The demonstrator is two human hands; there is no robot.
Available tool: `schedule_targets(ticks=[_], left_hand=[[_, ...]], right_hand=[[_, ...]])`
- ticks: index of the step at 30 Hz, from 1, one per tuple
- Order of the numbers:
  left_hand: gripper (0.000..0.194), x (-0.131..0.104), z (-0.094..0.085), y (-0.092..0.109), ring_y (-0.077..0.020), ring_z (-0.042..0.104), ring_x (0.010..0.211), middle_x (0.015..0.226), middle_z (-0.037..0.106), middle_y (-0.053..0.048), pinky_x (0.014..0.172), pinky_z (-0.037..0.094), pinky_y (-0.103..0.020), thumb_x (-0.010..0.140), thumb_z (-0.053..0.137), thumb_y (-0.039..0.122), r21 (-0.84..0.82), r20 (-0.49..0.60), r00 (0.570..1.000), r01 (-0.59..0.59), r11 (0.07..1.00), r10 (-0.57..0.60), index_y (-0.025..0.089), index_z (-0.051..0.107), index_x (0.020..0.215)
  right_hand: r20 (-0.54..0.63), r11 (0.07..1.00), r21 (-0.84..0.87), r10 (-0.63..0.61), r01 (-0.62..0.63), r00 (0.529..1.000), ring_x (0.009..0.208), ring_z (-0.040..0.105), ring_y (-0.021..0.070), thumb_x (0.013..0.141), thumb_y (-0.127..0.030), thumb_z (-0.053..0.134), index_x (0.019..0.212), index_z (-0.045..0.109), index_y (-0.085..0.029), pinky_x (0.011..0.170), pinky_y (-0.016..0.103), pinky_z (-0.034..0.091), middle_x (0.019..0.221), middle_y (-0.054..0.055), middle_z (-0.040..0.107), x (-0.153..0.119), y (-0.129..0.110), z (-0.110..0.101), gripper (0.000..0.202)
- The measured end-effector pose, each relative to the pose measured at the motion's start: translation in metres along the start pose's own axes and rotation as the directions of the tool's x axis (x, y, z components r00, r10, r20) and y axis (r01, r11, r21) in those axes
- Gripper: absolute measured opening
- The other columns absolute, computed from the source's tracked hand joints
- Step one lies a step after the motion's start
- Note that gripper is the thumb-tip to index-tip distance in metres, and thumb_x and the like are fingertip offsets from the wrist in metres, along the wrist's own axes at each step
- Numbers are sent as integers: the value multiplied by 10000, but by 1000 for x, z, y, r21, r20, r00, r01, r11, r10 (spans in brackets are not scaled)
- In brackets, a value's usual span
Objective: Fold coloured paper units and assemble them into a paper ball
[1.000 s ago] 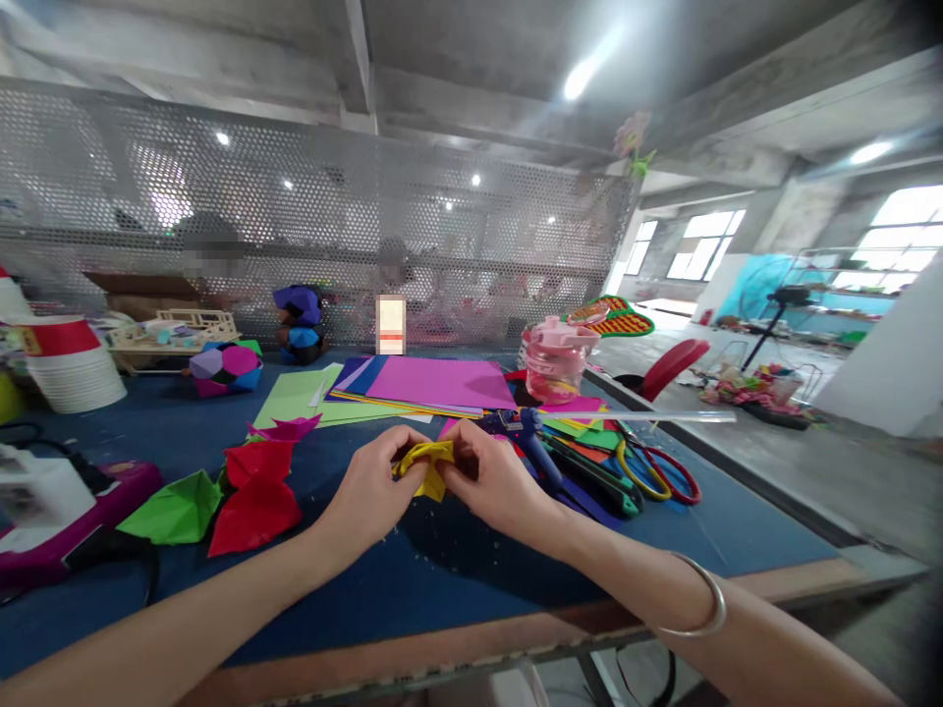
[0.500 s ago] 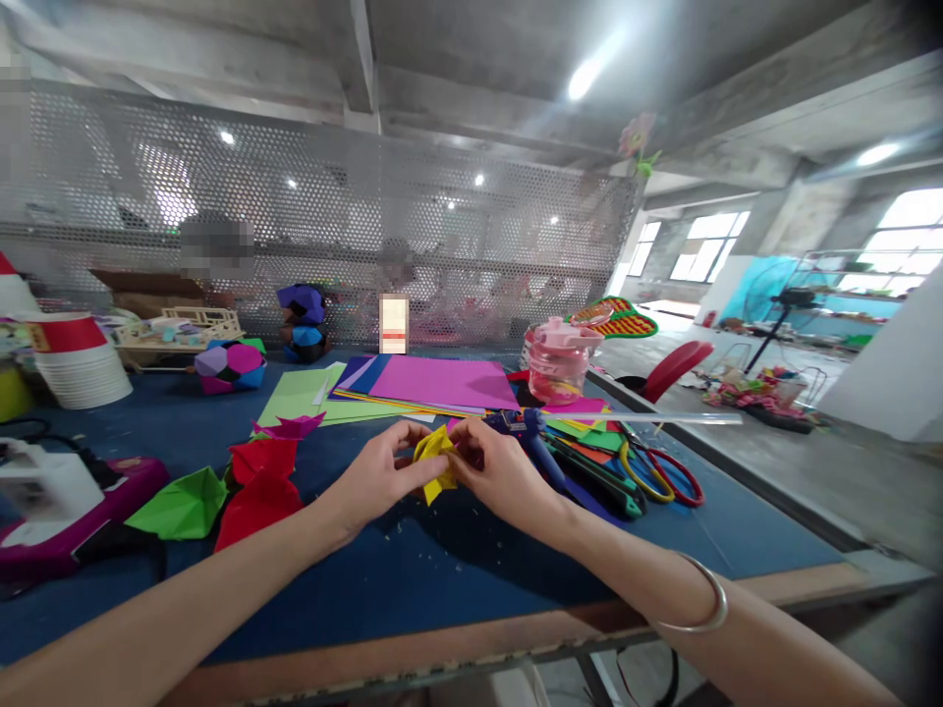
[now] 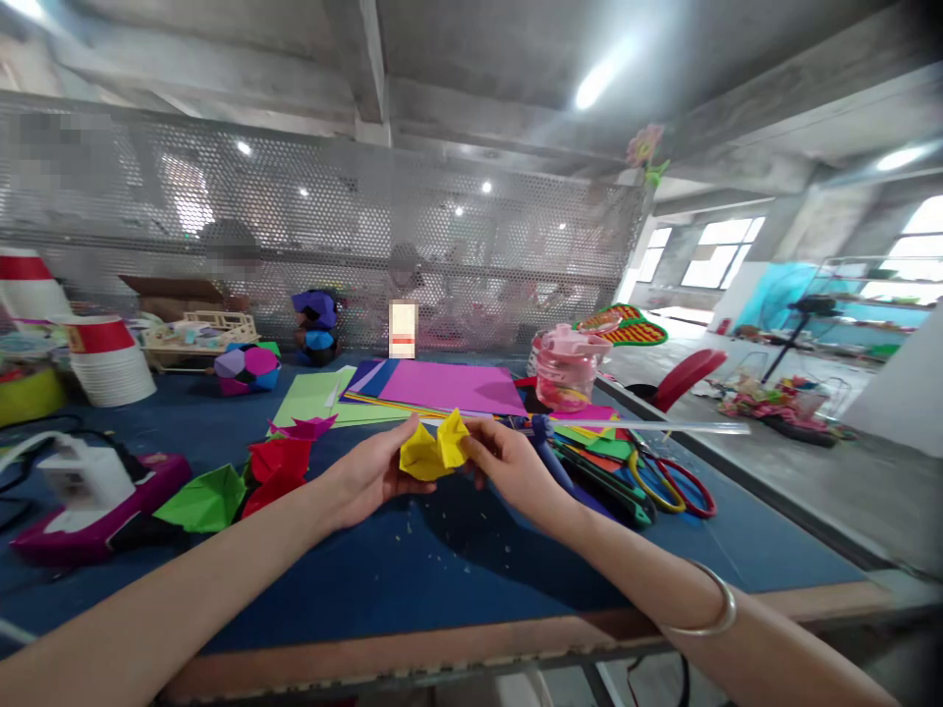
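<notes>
Yellow paper [image 3: 433, 452] held up over the blue table [image 3: 354, 594]!

Your left hand [image 3: 374, 476] cups the folded piece from beneath, fingertips showing under it, while your right hand [image 3: 512, 466] pinches its right edge; both grip it. Over on your left, a red folded shape [image 3: 280, 458] and a green one [image 3: 206, 499] lie together. Scissors [image 3: 682, 505] rest to your right, beyond the glue gun [image 3: 549, 454].

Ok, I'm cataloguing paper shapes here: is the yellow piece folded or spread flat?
Folded: creases and raised, pointed flaps show on the yellow paper, held in the left hand and right hand.
</notes>
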State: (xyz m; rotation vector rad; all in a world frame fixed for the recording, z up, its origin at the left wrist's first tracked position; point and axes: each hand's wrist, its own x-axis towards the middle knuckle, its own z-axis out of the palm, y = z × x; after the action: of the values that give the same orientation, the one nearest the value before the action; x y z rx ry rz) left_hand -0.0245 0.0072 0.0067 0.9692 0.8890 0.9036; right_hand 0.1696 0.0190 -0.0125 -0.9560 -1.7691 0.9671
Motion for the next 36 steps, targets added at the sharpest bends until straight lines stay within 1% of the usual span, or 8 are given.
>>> schedule_targets(ticks=[5,10,14,16,19,24,29,36], left_hand=[[437,12,-18,3,-268,653,1010,1095,692,-129,787,553,-359,916,485,523,439,-87,947,-243,865,310,143,624,1081],[489,14,-41,12,-329,557,1221,1291,613,-198,1036,418,-444,821,615,389,937,18,820,-214,277,572,106,584,1219],[432,-7,-61,38,-324,599,1150,1258,649,-157,976,432,-404,838,594,424,989,85,822,-138,52,563,166,636,1182],[361,-24,-74,54,-321,634,1046,1180,689,-140,885,444,-365,816,624,432,998,8,781,-43,42,625,193,685,1079],[257,-49,-92,68,-280,644,779,860,733,-96,666,402,-301,727,704,475,992,-93,850,122,-23,518,224,722,780],[234,-75,-105,60,-236,600,664,694,691,-40,541,295,-258,522,841,415,996,-79,911,93,-15,405,268,727,664],[104,-70,-93,59,-250,612,666,690,689,-56,586,334,-278,669,724,325,993,-89,916,111,-34,391,249,695,605],[233,-42,-40,61,-172,626,449,997,713,-89,491,420,-277,817,583,401,905,-101,911,-83,417,400,212,580,953]], right_hand=[[22,999,-25,24,-23,999,636,551,142,888,-424,562,995,622,-177,489,228,443,772,20,603,0,5,-2,276],[49,998,19,61,-62,997,628,547,133,869,-479,589,918,553,-195,474,217,431,762,3,577,0,4,0,290],[64,997,17,72,-73,995,570,516,114,856,-542,595,895,509,-200,462,214,418,702,-25,540,-1,3,1,355],[73,997,10,71,-72,995,535,495,103,855,-564,593,881,494,-202,459,217,416,674,-36,530,-1,3,1,376],[67,997,34,67,-69,996,552,523,111,845,-594,596,883,485,-205,453,219,421,692,-29,552,-1,3,2,406],[73,992,89,81,-88,994,555,573,110,843,-591,602,946,474,-203,451,209,423,730,-17,610,-2,-1,2,422],[86,988,120,92,-102,992,523,587,111,829,-543,632,998,454,-204,429,206,435,720,-29,619,-3,-2,2,418],[108,964,224,120,-142,987,567,592,99,779,-338,689,1208,501,-178,466,193,448,788,-13,640,-3,-12,0,495]])
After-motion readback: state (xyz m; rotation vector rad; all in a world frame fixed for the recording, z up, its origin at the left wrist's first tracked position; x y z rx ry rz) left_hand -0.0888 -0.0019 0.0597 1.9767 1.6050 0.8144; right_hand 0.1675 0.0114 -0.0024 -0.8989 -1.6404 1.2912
